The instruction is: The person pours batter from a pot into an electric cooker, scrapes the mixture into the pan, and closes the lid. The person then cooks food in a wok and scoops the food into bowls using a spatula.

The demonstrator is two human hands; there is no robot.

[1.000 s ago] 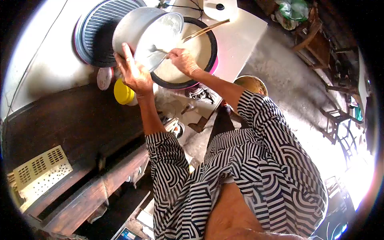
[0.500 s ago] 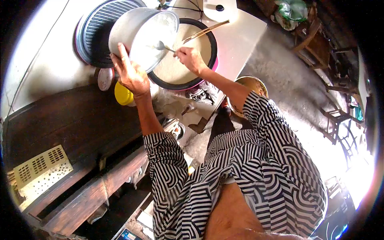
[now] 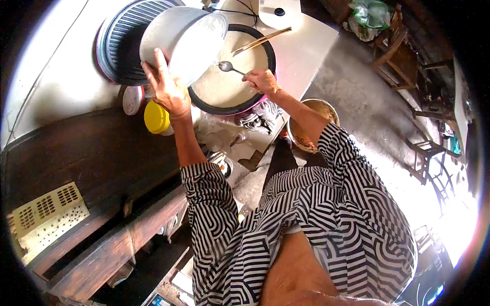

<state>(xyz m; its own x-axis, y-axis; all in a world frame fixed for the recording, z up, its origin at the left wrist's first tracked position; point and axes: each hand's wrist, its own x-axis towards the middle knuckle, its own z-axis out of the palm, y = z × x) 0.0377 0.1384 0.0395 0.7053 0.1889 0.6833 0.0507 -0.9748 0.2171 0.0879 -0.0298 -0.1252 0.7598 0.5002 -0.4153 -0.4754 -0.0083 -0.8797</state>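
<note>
W/ L hand gripping tilted pot, R hand gripping spoon, we'd best scrape low over pan.

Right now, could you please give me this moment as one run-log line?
left hand: holding silver pot, tilted | right hand: holding spoon over pale mixture | sticks: across rim of black-rimmed container

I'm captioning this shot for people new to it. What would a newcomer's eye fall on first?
Probably the big metal pot, tilted in the left hand with its mouth towards the black-rimmed pan. Next, the spoon in the right hand, above the pan's creamy contents. Then the bright yellow lid by the left wrist.
</note>
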